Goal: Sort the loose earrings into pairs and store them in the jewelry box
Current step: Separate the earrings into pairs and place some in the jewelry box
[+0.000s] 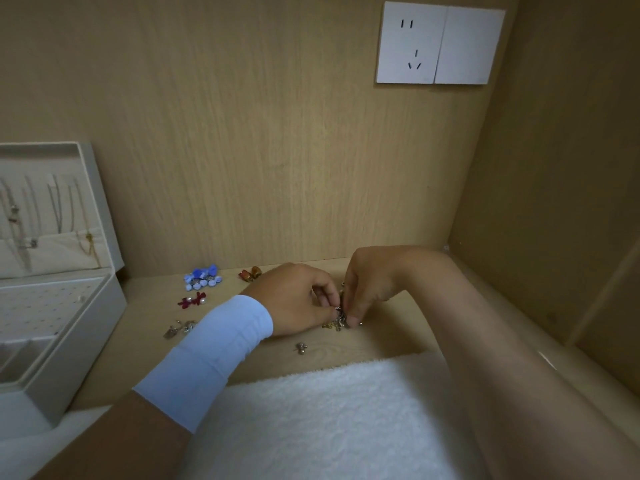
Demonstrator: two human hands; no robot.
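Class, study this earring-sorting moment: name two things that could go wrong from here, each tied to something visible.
1. Both the left hand and right hand pinch one metal earring clump; tugging might bend them or flick a piece away.
2. The stray earring lies beside the towel; a forearm could sweep it into the fluff.

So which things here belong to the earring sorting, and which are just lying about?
Job: jewelry box, blue earrings, red bow earrings, amber earrings, silver earrings, lone stud, metal cluster pinched by left hand and right hand.
Lying about: white towel, wall socket, necklaces in the lid.
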